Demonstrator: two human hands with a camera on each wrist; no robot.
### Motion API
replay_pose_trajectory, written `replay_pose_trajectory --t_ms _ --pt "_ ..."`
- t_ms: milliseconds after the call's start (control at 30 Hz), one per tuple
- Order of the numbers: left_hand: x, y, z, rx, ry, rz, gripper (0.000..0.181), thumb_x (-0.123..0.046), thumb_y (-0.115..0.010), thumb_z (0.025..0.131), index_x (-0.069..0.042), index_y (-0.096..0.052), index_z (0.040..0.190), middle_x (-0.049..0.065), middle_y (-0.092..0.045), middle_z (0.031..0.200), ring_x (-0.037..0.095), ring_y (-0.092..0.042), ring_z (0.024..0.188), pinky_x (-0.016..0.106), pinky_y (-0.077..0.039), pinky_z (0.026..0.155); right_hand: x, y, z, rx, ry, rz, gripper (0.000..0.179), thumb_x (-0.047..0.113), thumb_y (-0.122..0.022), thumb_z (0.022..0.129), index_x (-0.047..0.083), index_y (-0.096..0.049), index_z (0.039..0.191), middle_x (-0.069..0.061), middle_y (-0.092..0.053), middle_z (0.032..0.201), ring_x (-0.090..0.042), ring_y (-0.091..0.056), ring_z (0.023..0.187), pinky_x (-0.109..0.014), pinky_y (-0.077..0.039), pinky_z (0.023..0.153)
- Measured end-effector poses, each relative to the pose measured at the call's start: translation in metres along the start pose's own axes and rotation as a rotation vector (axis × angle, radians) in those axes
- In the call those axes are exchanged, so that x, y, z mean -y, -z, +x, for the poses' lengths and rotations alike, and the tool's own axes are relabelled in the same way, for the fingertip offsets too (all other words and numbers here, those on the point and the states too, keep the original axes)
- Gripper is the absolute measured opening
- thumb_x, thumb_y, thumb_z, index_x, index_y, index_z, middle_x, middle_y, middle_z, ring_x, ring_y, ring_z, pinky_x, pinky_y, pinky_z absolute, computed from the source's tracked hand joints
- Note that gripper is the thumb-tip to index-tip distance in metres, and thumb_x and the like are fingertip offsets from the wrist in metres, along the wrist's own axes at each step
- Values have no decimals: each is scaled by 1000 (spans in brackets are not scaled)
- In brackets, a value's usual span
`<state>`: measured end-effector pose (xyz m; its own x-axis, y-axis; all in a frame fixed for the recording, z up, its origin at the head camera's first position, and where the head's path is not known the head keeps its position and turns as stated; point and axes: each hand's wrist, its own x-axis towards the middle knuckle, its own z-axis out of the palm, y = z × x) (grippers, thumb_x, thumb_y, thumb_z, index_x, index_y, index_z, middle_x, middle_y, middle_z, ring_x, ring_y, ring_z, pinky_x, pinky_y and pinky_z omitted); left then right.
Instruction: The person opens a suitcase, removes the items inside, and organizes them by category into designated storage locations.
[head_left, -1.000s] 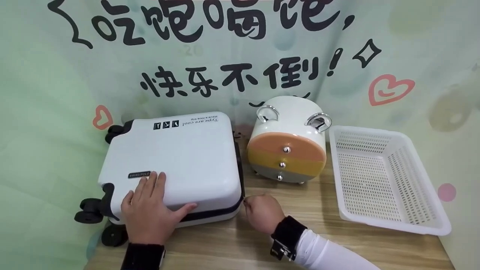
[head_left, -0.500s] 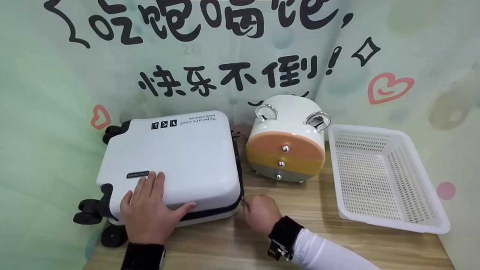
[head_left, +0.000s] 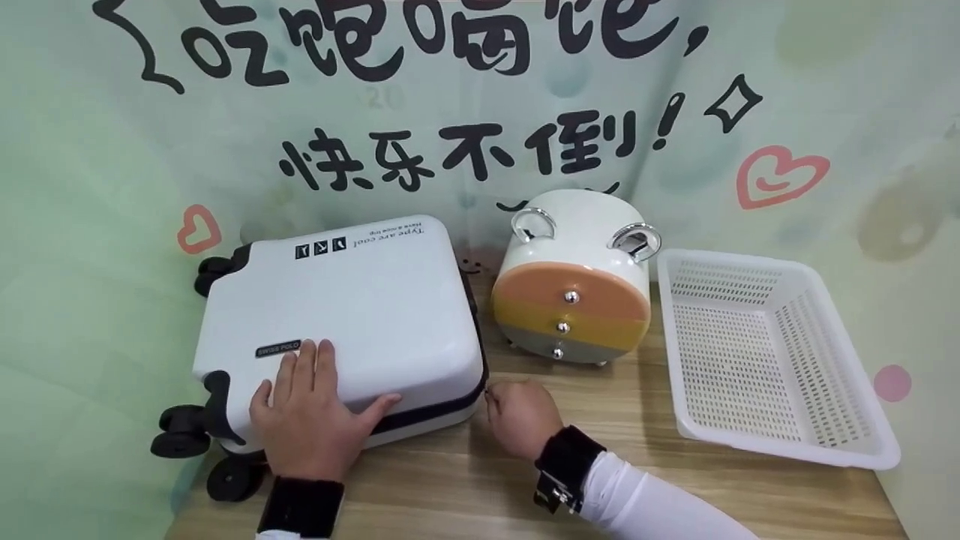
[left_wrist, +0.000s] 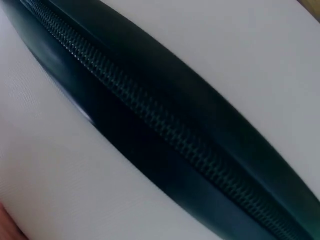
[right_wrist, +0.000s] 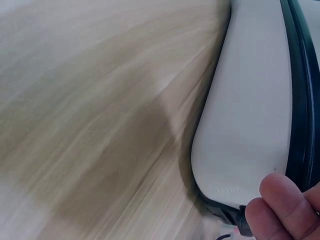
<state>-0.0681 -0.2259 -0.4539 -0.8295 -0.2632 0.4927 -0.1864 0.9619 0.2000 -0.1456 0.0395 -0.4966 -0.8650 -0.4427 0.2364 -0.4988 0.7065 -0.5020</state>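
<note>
A white hard-shell suitcase [head_left: 360, 300] lies flat on the wooden table, its black wheels to the left. My left hand [head_left: 311, 416] rests on its lid beside the dark name plate, fingers spread and thumb over the front edge. In the left wrist view, the black zipper [left_wrist: 160, 120] runs along the side with its teeth meshed. At the suitcase's near right corner, my right hand [head_left: 523, 416] has its fingers curled, pinching at the zipper band. The right wrist view shows those fingers [right_wrist: 285, 205] against the band; the zipper pull itself is hidden within them.
Behind my right hand stands a white rounded mini drawer cabinet [head_left: 574, 285] with ring-like ears and orange, yellow and grey drawers. A white perforated plastic basket [head_left: 679, 367] sits to the right. A printed cloth backdrop [head_left: 465, 97] hangs behind the table [head_left: 600, 405].
The suitcase has turned slightly counter-clockwise, its far edge shifting left. My left hand has moved a little right with it, while my right hand stays nearly in place at the corner.
</note>
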Motion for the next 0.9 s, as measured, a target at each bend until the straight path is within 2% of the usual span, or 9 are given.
replay_pose_trajectory --t_ms 200,467,633,767,900 --pt "-2 1 0 -21 -6 -11 120 -90 -66 63 -4 -53 146 20 -53 149 40 -46 137 65 -33 103 3 -3 -5 -8 45 11 41 7 -62 94 18 -45 58 12 -45 52 -7 -50 50 -32 -49 53" --pt "-12 8 -2 56 37 3 121 -90 -65 67 -2 -50 148 22 -49 151 40 -43 139 66 -32 104 0 -1 0 4 -14 48 37 10 -64 97 18 -53 62 12 -51 56 -7 -52 53 -32 -49 56" --pt "-16 16 -4 105 40 11 116 -85 -66 72 -1 -47 150 22 -47 153 40 -41 141 66 -32 106 -2 0 4 -18 -39 41 32 13 -64 98 16 -58 66 9 -57 60 -13 -60 58 -36 -51 60" --pt "-8 32 -1 168 9 -22 102 -72 -73 78 -2 -51 148 22 -50 150 40 -43 140 67 -35 103 -4 -1 5 -15 -58 22 26 16 -63 99 16 -65 73 7 -64 67 -15 -65 65 -38 -54 64" --pt "13 44 5 189 -12 -55 100 -68 -81 73 -5 -54 145 23 -52 147 41 -45 137 70 -34 100 -5 -4 6 -24 -69 23 28 17 -62 100 17 -63 72 7 -63 67 -15 -64 64 -38 -54 64"
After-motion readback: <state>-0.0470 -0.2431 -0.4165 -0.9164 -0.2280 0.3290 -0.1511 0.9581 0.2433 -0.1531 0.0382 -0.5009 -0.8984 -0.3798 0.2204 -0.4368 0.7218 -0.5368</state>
